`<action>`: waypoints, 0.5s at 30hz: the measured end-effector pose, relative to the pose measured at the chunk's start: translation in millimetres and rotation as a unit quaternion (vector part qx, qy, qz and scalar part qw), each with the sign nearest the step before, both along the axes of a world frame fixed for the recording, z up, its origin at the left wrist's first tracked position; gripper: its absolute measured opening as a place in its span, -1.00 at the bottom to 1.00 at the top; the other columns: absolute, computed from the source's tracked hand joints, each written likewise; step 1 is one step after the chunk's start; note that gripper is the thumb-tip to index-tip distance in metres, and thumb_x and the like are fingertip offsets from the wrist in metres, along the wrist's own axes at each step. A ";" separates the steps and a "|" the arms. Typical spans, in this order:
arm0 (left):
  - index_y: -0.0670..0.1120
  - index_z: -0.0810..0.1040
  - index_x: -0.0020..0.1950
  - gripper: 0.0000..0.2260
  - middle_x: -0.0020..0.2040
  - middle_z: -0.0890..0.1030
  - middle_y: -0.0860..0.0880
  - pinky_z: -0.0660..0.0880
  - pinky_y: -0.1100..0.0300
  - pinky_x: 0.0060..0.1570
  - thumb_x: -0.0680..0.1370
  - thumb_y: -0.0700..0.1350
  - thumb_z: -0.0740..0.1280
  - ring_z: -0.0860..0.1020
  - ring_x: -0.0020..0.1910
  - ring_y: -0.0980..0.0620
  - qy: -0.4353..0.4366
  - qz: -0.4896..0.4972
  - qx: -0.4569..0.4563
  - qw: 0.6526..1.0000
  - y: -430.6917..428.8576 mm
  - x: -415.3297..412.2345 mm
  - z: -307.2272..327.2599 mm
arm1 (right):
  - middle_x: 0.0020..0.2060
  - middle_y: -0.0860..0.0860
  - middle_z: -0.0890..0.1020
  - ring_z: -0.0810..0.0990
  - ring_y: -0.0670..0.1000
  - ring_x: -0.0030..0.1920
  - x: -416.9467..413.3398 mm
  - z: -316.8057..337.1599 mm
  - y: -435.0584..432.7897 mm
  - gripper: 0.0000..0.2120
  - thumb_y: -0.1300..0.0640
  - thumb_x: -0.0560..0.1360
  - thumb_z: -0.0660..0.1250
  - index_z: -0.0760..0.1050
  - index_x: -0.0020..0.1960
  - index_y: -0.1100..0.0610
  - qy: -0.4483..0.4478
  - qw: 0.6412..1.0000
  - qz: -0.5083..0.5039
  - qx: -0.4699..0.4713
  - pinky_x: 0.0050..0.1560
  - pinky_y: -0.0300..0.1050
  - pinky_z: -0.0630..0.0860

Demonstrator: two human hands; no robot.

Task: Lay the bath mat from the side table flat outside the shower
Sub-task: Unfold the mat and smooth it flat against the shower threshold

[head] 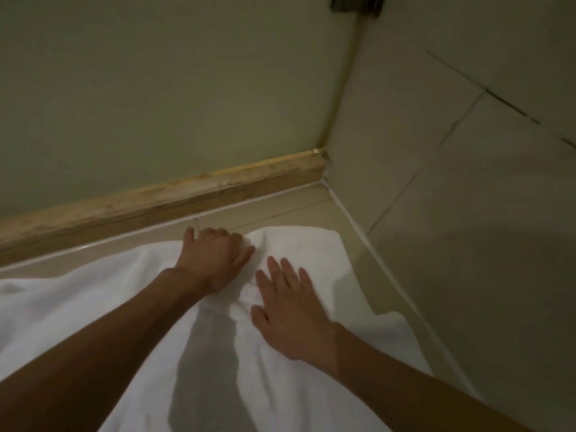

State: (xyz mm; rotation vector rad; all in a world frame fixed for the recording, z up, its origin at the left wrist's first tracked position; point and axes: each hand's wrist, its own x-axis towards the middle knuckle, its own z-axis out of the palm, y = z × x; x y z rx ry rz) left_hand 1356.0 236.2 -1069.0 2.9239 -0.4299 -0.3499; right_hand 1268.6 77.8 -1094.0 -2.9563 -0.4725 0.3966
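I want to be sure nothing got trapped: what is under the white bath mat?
Tiled floor shows past the bath mat at its far and right edges, so it lies on that. Whatever is beneath the cloth itself is covered; the folds hide it.

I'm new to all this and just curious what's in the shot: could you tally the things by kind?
Hands: 2, the left hand gripping the cloth and the right hand flat on it
White bath mat: 1
Wooden skirting board: 1
Dark fixture at the top edge, cut off: 1
Total: 5
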 end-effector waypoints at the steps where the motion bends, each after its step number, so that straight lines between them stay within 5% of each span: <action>1: 0.05 0.48 0.22 -0.61 0.18 0.53 -0.07 0.24 -0.09 0.25 0.58 0.20 0.04 0.46 0.18 -0.09 0.006 -0.004 0.005 1.000 -6.5 1.3 -1.2 | 0.50 0.19 0.12 0.04 0.21 0.50 0.5 2.8 0.5 -0.44 -0.11 0.55 0.02 0.14 0.49 0.10 -0.005 1.000 -0.001 0.007 0.45 0.20 -0.03; 3: 0.02 0.46 0.19 -0.67 0.12 0.51 -0.06 0.29 -0.01 0.14 0.56 0.17 0.17 0.49 0.09 -0.09 -0.001 -0.008 0.012 1.000 -13.4 1.0 -6.0 | 0.28 0.18 0.39 0.33 0.22 0.29 5.7 10.2 1.7 -0.58 -0.06 0.50 0.09 0.36 0.28 0.11 -0.048 0.999 0.003 0.016 0.29 0.15 0.26; 5: 0.01 0.45 0.13 -0.71 0.11 0.48 -0.07 0.28 0.02 0.10 0.51 0.14 0.26 0.47 0.09 -0.10 -0.010 0.001 0.003 1.000 -16.4 1.7 -10.1 | 0.11 0.13 0.45 0.44 0.17 0.11 19.0 15.3 -0.6 -0.70 0.03 0.47 0.16 0.40 0.15 0.11 -0.095 0.995 -0.010 0.016 0.12 0.08 0.35; 7: 0.00 0.43 0.06 -0.75 0.10 0.45 -0.08 0.25 0.03 0.08 0.49 0.10 0.29 0.43 0.10 -0.11 -0.015 0.014 -0.014 1.000 -17.0 -1.7 -13.0 | 0.20 0.14 0.42 0.41 0.18 0.18 38.5 16.8 -5.5 -0.62 0.11 0.46 0.20 0.35 0.27 0.11 -0.110 0.993 -0.037 0.014 0.17 0.06 0.32; 10: -0.02 0.41 0.09 -0.80 0.16 0.42 -0.08 0.21 0.03 0.07 0.51 0.00 0.27 0.39 0.13 -0.12 -0.060 -0.010 -0.012 0.998 -19.9 -13.8 -17.6 | 0.48 0.12 0.18 0.12 0.13 0.47 70.3 21.3 -15.8 -0.34 0.25 0.46 0.21 0.07 0.51 0.04 -0.052 0.998 -0.048 0.004 0.40 0.06 0.10; 12: -0.03 0.40 0.16 -0.78 0.22 0.41 -0.09 0.20 0.01 0.08 0.53 -0.07 0.23 0.39 0.14 -0.12 -0.106 -0.036 -0.001 0.994 -19.6 -22.9 -21.3 | 0.45 0.11 0.25 0.14 0.12 0.47 85.9 23.6 -20.0 -0.34 0.27 0.47 0.20 0.06 0.51 0.02 -0.031 0.998 -0.007 -0.046 0.41 0.09 0.08; 15: -0.09 0.43 0.15 -0.79 0.25 0.42 -0.15 0.22 -0.02 0.08 0.52 -0.16 0.22 0.41 0.14 -0.16 -0.150 -0.045 -0.016 0.988 -17.1 -30.3 -22.9 | 0.19 0.08 0.49 0.39 0.13 0.25 94.5 27.0 -22.7 -0.59 0.21 0.48 0.19 0.32 0.32 0.03 -0.062 0.994 0.011 -0.091 0.25 0.04 0.20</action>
